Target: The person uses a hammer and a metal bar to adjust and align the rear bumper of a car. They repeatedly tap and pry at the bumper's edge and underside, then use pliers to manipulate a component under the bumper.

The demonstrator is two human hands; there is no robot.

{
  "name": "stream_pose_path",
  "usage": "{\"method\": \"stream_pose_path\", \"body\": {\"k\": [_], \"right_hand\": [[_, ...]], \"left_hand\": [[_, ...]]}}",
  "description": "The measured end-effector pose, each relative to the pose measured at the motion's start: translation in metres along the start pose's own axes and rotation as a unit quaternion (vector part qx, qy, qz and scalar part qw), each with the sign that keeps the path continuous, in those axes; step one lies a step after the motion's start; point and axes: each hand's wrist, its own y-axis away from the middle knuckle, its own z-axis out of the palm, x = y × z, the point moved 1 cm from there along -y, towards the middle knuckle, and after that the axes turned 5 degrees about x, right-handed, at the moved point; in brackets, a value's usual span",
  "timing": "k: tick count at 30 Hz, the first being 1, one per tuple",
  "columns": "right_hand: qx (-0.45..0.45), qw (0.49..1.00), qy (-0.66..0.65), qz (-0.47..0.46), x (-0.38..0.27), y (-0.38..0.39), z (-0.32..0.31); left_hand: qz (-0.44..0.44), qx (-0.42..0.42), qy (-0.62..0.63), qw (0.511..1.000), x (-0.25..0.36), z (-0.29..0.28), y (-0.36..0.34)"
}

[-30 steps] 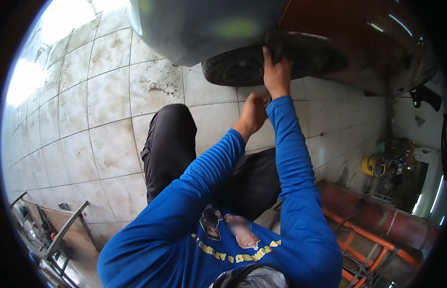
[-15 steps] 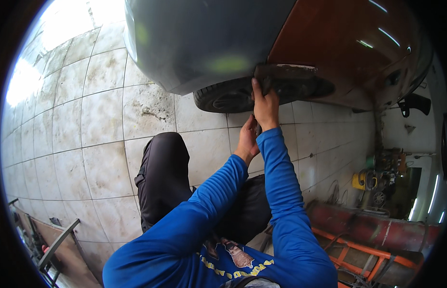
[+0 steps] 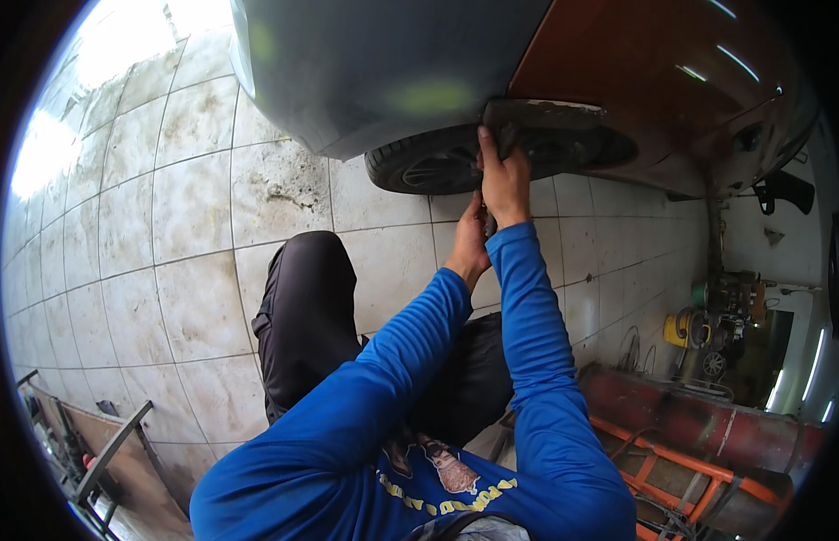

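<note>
My right hand is closed around a dark, narrow piece at the wheel arch, its thumb pointing up toward the arch edge. Just below it, my left hand is closed on the lower end of what looks like the same piece, near the right wrist. Its kind I cannot make out, as the fingers cover most of it. Behind the hands is the car's wheel, partly hidden by the right hand. A dark strip with a chipped, pale edge runs along the top of the arch.
Above the wheel, the car has a grey panel beside a brownish-red panel. Dirty white tiles cover the floor. An orange metal frame and a red cylinder lie at right. A metal stand is at lower left.
The car and both hands appear slightly higher in the picture, as the view has shifted. The hands keep their hold at the wheel arch, with little change between them.
</note>
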Motion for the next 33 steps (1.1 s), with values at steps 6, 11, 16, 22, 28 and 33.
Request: {"method": "stream_pose_path", "body": {"k": [6, 11, 16, 22, 28, 33], "right_hand": [[0.006, 1.0, -0.005, 0.004, -0.003, 0.001, 0.0], [0.074, 0.996, 0.019, -0.055, -0.005, 0.001, 0.0], [0.095, 0.994, -0.011, -0.054, -0.002, -0.003, 0.008], [0.118, 0.99, -0.018, -0.08, 0.008, -0.008, 0.012], [0.094, 0.989, -0.071, -0.092, 0.018, -0.006, 0.013], [0.071, 0.989, -0.101, -0.08, 0.028, -0.009, 0.014]], "left_hand": [[-0.045, -0.005, -0.037, 0.998, 0.001, -0.005, 0.004], [-0.037, -0.001, -0.111, 0.993, -0.001, 0.001, 0.019], [-0.002, -0.028, -0.12, 0.992, 0.001, -0.006, 0.011], [0.023, -0.039, -0.144, 0.989, 0.006, -0.021, 0.005], [-0.034, 0.051, -0.368, 0.928, 0.048, -0.073, 0.036], [0.06, 0.07, -0.42, 0.903, 0.074, -0.067, 0.047]]}}
